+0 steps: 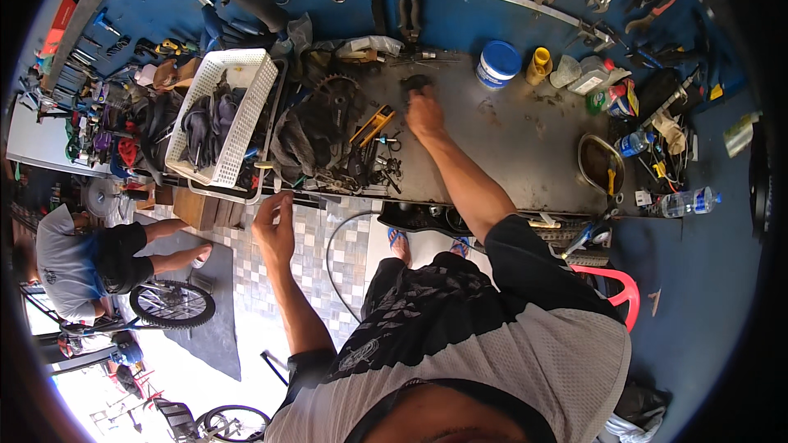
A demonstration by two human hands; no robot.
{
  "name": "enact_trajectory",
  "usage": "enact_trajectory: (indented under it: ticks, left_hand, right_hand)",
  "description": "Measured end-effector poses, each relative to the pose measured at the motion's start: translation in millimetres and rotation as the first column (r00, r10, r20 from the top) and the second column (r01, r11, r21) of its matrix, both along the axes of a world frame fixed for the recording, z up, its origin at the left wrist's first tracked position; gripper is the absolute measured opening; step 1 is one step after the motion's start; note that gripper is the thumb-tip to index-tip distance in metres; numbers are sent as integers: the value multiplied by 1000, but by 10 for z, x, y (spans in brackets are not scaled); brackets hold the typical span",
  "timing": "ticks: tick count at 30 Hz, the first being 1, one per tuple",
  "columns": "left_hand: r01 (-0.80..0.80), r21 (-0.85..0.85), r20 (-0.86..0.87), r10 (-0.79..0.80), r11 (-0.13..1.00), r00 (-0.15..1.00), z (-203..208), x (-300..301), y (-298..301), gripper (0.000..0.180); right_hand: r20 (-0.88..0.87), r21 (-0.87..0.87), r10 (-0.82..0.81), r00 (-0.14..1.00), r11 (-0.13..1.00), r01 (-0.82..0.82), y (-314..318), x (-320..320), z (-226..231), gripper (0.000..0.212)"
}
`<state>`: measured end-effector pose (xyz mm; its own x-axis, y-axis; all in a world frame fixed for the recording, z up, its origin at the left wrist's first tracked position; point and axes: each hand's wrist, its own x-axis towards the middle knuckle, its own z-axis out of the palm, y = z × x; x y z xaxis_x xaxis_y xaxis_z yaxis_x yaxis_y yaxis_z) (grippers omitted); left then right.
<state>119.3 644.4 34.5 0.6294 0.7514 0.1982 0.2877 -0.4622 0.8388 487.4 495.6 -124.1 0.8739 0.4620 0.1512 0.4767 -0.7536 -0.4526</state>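
My right hand (425, 112) reaches across the metal workbench (501, 160) and is closed on a small dark rag (416, 84) pressed to its top near the back. The hand hides part of the rag, so its kind is not fully clear. My left hand (273, 228) hovers just off the front edge of the bench, below the white basket (256, 107). Its fingers are bent together and nothing shows in them. Left of my right hand lie a yellow-handled tool (373, 125), a pile of small metal parts (361, 166) and dark gloves (302, 139).
A blue-lidded tub (498, 64), a yellow container (538, 66) and an oval metal tray (581, 166) stand on the right part of the bench. Tools hang on the blue wall (443, 0). At the left, another person (74, 267) bends by a bicycle wheel (172, 304). A red chair (625, 295) is at my right.
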Motion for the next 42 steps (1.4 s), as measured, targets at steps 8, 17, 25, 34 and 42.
enact_trajectory:
  ticks: [8, 17, 25, 34, 42]
  left_hand:
    - [38, 97, -69, -31, 995, 997, 201, -167, 113, 19]
    - [82, -52, -96, -87, 995, 992, -2, -59, 78, 19]
    - [152, 45, -48, -150, 987, 988, 91, -2, 116, 18]
    - [6, -118, -135, -22, 993, 991, -134, -465, 247, 23]
    - [199, -40, -64, -201, 979, 977, -24, 185, 9, 21]
  right_hand:
    - [-174, 214, 123, 977, 973, -85, -265, 512, 424, 46]
    - [-203, -124, 282, 938, 943, -310, 368, 219, 376, 54]
    - [-12, 200, 214, 977, 958, -207, -961, 291, 668, 46]
    - [-134, 56, 171, 976, 985, -165, -1034, -1321, 287, 49]
    - [-330, 225, 278, 902, 951, -210, -312, -1349, 436, 47]
